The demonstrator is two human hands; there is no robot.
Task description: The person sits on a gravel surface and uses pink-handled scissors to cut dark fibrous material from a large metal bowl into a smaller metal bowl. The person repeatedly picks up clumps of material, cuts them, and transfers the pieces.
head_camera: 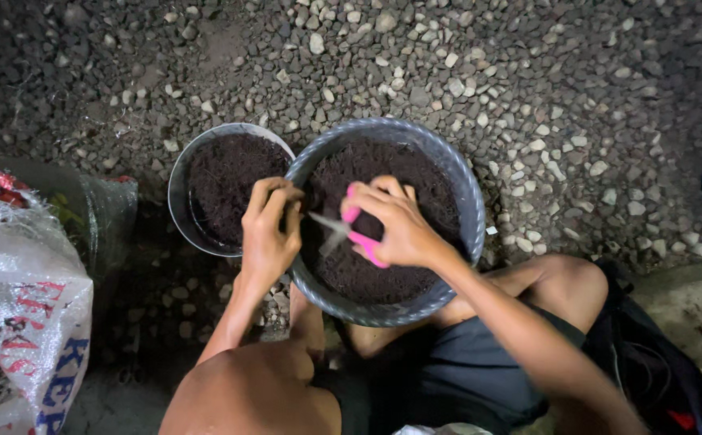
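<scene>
Scissors (356, 231), pink-handled, gripped by right hand (399, 225) at frame centre, blades parted toward left hand (270, 229). Left fingers pinched shut; held item not discernible. Both hands over big pot (468, 201), so debris lands on soil.

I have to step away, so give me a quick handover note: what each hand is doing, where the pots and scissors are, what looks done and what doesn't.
Right hand: holds pink-handled scissors, blades open, over the large grey pot.
Left hand: fingers pinched together at the blade tips; what it holds is too small to tell.
Pots: large pot and the smaller pot to its left sit on gravel, rims touching.
Done: both filled with dark soil.
Left: nothing planted shows in either pot.
A woven sack lies at far left.
</scene>
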